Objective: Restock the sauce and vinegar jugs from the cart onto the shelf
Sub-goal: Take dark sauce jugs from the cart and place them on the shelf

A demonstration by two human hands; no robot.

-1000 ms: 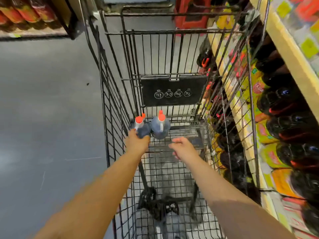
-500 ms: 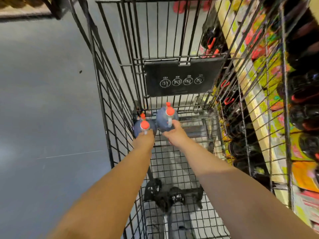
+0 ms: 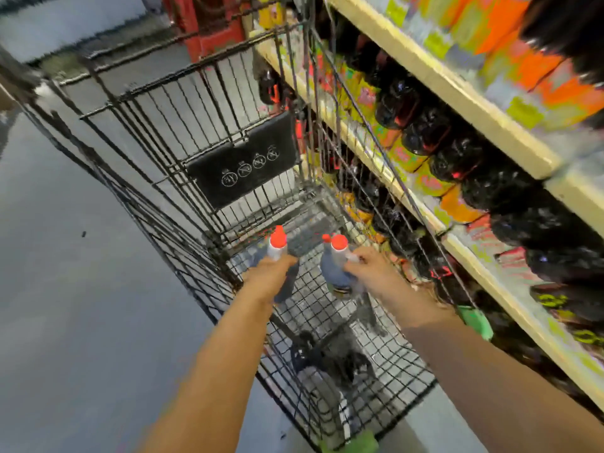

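Head cam looks down two bare forearms into the cart (image 3: 153, 178), one reaching for each jug. The left hand (image 3: 271, 273) is wrapped over the left jug (image 3: 290, 284) just under its white neck. Only the back of the hand shows, so the fingers are hidden, but it reads as a closed grip. The right hand (image 3: 369, 271) has its fingers curled in at the neck of the right jug (image 3: 331, 273), thumb side up.

Both jugs are dark, upright, orange caps on top, slightly apart, down at the far end of the basket. Grabbing high by the neck makes sense to me: it's the narrow bit a hand can close round, and the weight hangs straight below. Can't tell if they're off the wire floor yet, too blurry.

Past them is the cart's end wall with a black placard (image 3: 242, 161).

The cart sits right alongside the shelf (image 3: 425, 71) on the right, probably so it's a short swing over. Rows of dark bottles (image 3: 425, 129) already fill it. I'd guess that's where this pair goes, but I can't see a gap.
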